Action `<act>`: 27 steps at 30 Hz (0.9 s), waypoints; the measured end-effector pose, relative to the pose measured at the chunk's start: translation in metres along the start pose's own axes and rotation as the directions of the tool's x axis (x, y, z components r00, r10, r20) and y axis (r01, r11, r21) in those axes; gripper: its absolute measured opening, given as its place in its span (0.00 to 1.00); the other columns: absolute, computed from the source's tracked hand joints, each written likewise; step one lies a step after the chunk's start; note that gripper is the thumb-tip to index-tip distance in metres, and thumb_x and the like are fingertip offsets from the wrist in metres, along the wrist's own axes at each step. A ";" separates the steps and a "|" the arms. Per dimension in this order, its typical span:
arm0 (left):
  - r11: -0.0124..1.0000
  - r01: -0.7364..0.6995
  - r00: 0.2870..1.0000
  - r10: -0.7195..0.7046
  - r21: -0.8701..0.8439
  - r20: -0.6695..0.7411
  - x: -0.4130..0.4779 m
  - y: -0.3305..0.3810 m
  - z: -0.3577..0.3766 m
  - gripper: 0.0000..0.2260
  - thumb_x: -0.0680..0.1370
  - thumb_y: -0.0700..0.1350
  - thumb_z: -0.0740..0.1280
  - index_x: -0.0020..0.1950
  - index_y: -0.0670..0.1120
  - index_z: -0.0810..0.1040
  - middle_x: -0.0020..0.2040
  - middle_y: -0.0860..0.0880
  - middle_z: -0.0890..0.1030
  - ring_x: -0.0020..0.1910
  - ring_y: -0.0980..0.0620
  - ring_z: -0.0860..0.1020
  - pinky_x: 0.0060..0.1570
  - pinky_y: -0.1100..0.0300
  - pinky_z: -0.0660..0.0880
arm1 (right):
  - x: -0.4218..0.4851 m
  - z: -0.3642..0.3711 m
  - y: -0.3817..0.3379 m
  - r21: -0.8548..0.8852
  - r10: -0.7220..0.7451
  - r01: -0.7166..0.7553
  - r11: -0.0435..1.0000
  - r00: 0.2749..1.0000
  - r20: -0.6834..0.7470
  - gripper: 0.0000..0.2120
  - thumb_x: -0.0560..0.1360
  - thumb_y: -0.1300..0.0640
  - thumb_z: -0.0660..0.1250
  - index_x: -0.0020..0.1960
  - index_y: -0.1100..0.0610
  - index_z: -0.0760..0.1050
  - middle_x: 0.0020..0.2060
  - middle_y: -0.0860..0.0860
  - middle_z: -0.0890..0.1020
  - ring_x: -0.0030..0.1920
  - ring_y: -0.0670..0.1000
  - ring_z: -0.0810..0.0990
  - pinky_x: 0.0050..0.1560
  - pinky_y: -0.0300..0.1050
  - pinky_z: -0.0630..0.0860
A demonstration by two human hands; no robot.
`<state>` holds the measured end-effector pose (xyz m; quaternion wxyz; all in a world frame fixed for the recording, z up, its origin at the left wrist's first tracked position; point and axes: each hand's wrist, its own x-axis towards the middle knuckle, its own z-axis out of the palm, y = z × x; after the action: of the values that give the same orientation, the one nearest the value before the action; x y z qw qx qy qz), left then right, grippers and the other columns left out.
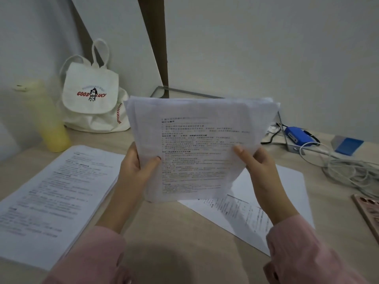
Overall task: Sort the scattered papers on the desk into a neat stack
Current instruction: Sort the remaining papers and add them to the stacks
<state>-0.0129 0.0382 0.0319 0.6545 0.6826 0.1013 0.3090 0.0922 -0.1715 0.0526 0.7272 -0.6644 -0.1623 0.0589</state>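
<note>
I see left hand (134, 170) and right hand (261, 168) pinching the paper sheaf (196, 144) by its sides, upright over the desk (164, 226). Looks like squaring step. Next: tap edges flush, then collect loose sheets (231, 210) below it.

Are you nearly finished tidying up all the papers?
About halfway, it seems. Done: a thick pile of printed pages lies together at the left of the desk. In hand: the left hand and right hand grip a bundle of papers upright, its top edges uneven. Left: loose sheets lie on the desk below the right hand, and the piles are not yet one stack.
</note>
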 end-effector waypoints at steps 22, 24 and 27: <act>0.967 0.187 0.982 -0.178 0.174 -0.063 -0.016 -0.012 -0.043 0.10 0.77 0.41 0.63 0.58 0.48 0.73 0.52 0.54 0.80 0.50 0.58 0.79 0.48 0.61 0.77 | -0.023 0.040 0.030 -0.235 0.189 -0.170 0.957 0.980 0.064 0.13 0.78 0.62 0.56 0.57 0.55 0.76 0.51 0.52 0.83 0.53 0.56 0.80 0.54 0.55 0.77; 0.955 0.190 0.980 -0.170 0.226 -0.106 -0.015 -0.006 -0.066 0.09 0.78 0.43 0.62 0.58 0.49 0.72 0.51 0.55 0.79 0.49 0.59 0.78 0.46 0.62 0.75 | -0.022 0.055 0.031 -0.247 0.250 -0.206 0.947 0.955 0.162 0.13 0.79 0.61 0.57 0.59 0.53 0.76 0.50 0.51 0.84 0.50 0.55 0.82 0.49 0.50 0.79; 0.920 0.272 0.957 -0.230 0.282 -0.175 -0.017 -0.005 -0.109 0.09 0.79 0.45 0.60 0.58 0.54 0.72 0.50 0.60 0.77 0.48 0.63 0.76 0.42 0.66 0.70 | -0.024 0.084 0.044 -0.225 0.388 -0.332 0.916 0.874 0.292 0.13 0.78 0.61 0.59 0.58 0.51 0.77 0.50 0.52 0.85 0.50 0.56 0.83 0.50 0.51 0.79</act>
<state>-0.0850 0.1203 0.0169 0.5675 0.7331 0.2794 0.2498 0.0486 -0.0946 0.0107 0.6071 -0.7224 -0.1593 0.2903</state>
